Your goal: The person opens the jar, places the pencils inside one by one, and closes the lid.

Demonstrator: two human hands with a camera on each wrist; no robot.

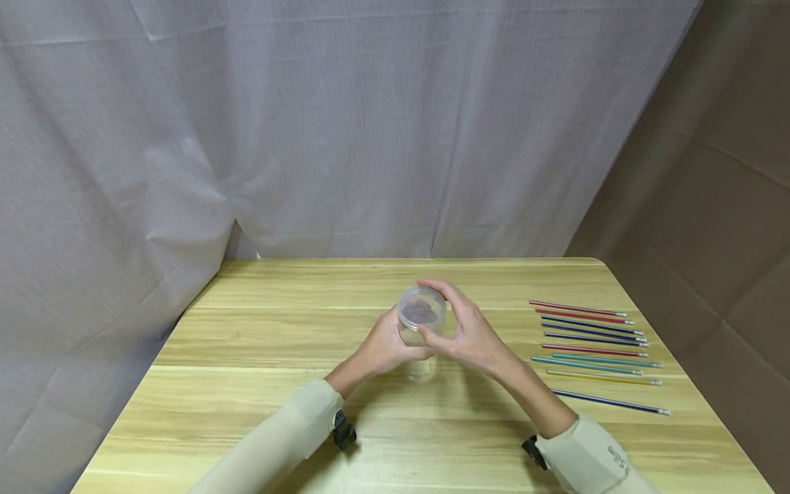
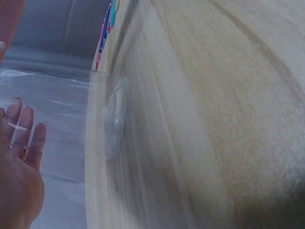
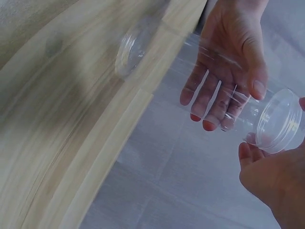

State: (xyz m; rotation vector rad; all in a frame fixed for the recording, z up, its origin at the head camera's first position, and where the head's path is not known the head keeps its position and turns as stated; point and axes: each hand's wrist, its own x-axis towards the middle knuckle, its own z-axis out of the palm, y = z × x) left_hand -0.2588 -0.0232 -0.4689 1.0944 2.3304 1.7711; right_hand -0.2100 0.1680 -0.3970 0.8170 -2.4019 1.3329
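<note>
A tall clear cylindrical jar (image 1: 420,371) is upright between my hands over the middle of the table. My left hand (image 1: 384,346) holds its body from the left, fingers behind the wall and thumb across the near side. At the top, my right hand (image 1: 472,337) grips the round clear lid (image 3: 277,122) by its rim, thumb in front and fingers at the back. The right wrist view shows my left fingers (image 3: 217,102) through the transparent wall. No contents are visible in the jar. Whether its base (image 2: 116,118) touches the table cannot be told.
Several pencils (image 1: 595,337) in red, dark blue, teal and yellow lie roughly side by side on the right of the wooden table (image 1: 247,329), eraser ends rightward. A grey curtain (image 1: 345,137) hangs behind, and a brown cloth (image 1: 710,240) stands along the right.
</note>
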